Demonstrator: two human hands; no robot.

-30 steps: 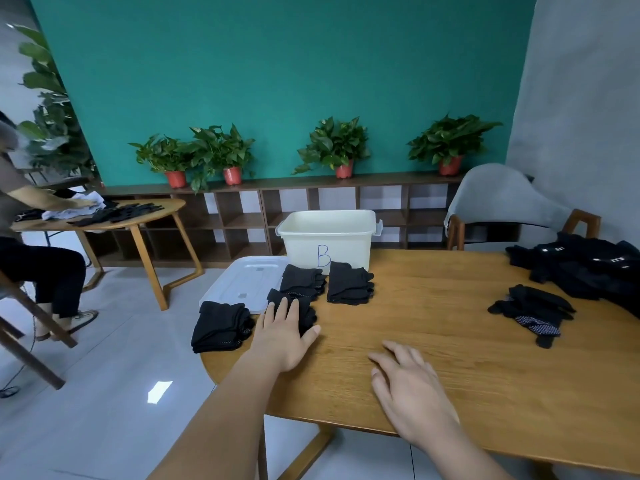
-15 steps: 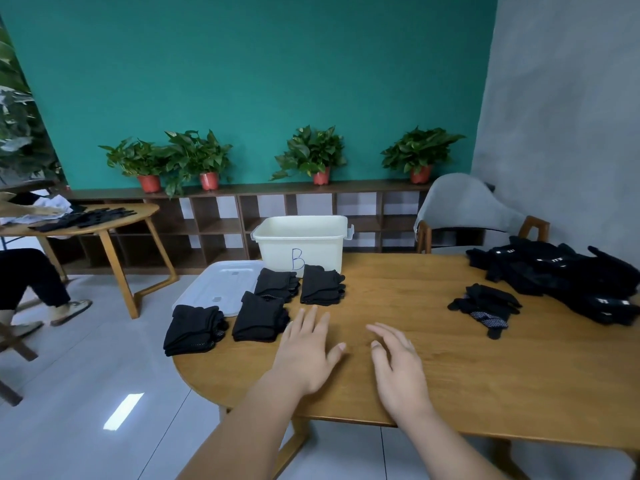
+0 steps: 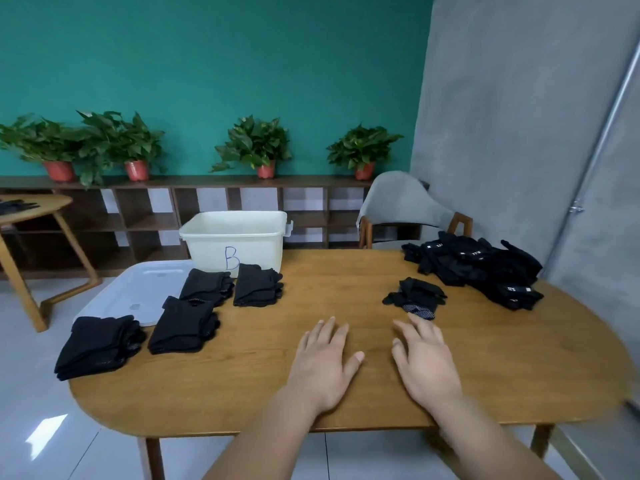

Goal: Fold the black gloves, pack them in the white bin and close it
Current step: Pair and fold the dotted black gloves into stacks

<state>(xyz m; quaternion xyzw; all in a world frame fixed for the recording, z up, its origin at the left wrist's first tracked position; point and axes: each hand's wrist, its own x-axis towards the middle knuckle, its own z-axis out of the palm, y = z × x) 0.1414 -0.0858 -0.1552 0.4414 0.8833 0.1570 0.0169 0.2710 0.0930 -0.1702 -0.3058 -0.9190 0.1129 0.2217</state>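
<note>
Several stacks of folded black gloves (image 3: 183, 325) lie on the left part of the wooden table (image 3: 346, 282), in front of the open white bin (image 3: 235, 239) marked B. The bin's white lid (image 3: 138, 292) lies flat to the left of the bin. A small loose bunch of gloves (image 3: 415, 297) sits right of centre, and a big unfolded pile (image 3: 481, 268) lies at the far right. My left hand (image 3: 323, 362) and my right hand (image 3: 424, 363) rest flat on the table near its front edge, fingers straight, holding nothing. The right fingertips lie just short of the loose bunch.
A grey chair (image 3: 401, 206) stands behind the table on the right. A low wooden shelf (image 3: 166, 209) with potted plants (image 3: 254, 147) runs along the green wall. A second round table (image 3: 31, 209) stands at the left over the tiled floor.
My left hand left the folded stack and slid right to the table's middle beside my right hand. The view has swung right, so the person at the other table has dropped out of sight.
</note>
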